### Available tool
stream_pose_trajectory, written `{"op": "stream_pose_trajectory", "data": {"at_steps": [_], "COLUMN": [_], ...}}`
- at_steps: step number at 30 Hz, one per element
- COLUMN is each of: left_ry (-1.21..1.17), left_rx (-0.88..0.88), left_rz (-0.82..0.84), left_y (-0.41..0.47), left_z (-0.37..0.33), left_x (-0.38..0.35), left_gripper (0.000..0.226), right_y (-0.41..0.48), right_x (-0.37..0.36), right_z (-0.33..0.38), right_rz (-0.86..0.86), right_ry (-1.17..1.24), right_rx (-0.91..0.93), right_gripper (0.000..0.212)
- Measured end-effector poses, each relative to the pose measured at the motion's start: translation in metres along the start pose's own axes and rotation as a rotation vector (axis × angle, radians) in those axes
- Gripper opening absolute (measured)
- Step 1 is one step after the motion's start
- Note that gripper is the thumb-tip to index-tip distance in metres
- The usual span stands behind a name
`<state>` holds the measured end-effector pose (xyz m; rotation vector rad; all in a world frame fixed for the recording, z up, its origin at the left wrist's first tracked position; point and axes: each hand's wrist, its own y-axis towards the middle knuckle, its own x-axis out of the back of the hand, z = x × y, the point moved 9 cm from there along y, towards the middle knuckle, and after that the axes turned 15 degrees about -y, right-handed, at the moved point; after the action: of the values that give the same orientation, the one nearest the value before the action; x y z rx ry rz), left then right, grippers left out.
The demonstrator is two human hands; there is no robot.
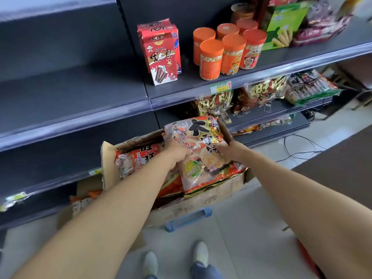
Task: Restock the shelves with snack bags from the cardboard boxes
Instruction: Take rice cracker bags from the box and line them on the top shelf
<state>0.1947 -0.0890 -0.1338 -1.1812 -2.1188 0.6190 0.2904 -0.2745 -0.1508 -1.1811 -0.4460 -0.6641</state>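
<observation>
Grips a large snack bag (201, 156) from both sides: with the left hand (178, 151), fingers curled over the bag's left edge; with the right hand (226, 149), fingers closed on its right edge. Holds it tilted over an open cardboard box (217, 193), top end raised toward the shelves, bottom end low among the other packs. Glossy, crinkled plastic film, pillow-shaped, printed with big black characters, a round green badge and a red-and-gold band at the bottom; pale round pieces showing through a clear patch.

Inside the box, more of the same sort: red-orange bags (138, 158), shiny and puffed, lying stacked. Corrugated brown walls, a side flap (107, 164) standing open, a blue plastic handle (189, 218) just below the front wall.

Behind, dark grey metal shelves (70, 87) with clear plastic edge strips. On the upper right shelf, red rectangular cartons (161, 55), clear cylindrical jars (221, 53) with orange lids, and a green box (281, 25). One shelf lower, gold-and-red foil bags (217, 103) standing upright. Pale tiled floor (231, 228) underfoot.
</observation>
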Motion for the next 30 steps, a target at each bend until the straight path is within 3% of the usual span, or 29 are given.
{"op": "stream_pose_trajectory", "data": {"at_steps": [2,7,11,14,18,22,30], "left_ry": [-0.061,-0.106,-0.091,-0.132,-0.196,-0.257,-0.296], "left_rx": [0.024,0.025,-0.053,-0.128,-0.267,-0.395,-0.672], "left_rz": [-0.012,-0.02,-0.096,-0.156,-0.257,-0.39,-0.511], "left_y": [0.001,-0.009,-0.027,-0.044,-0.077,-0.115,-0.199], "left_z": [0.005,0.001,-0.02,-0.04,-0.071,-0.098,-0.134], "left_x": [0.002,0.018,0.048,0.081,0.138,0.21,0.373], "left_gripper": [0.073,0.043,0.049,0.044,0.033,0.054,0.05], "right_y": [0.0,0.0,-0.025,-0.047,-0.103,-0.162,-0.281], "right_x": [-0.002,0.003,0.023,0.04,0.067,0.081,0.074], "right_z": [0.002,0.02,0.061,0.095,0.151,0.214,0.353], "right_rz": [0.022,0.02,-0.061,-0.148,-0.342,-0.547,-0.79], "right_ry": [0.021,0.084,0.078,0.069,0.001,-0.076,-0.005], "right_rx": [-0.02,0.053,0.18,0.238,0.291,0.342,0.533], "right_gripper": [0.063,0.059,0.059,0.078,0.071,0.078,0.078]}}
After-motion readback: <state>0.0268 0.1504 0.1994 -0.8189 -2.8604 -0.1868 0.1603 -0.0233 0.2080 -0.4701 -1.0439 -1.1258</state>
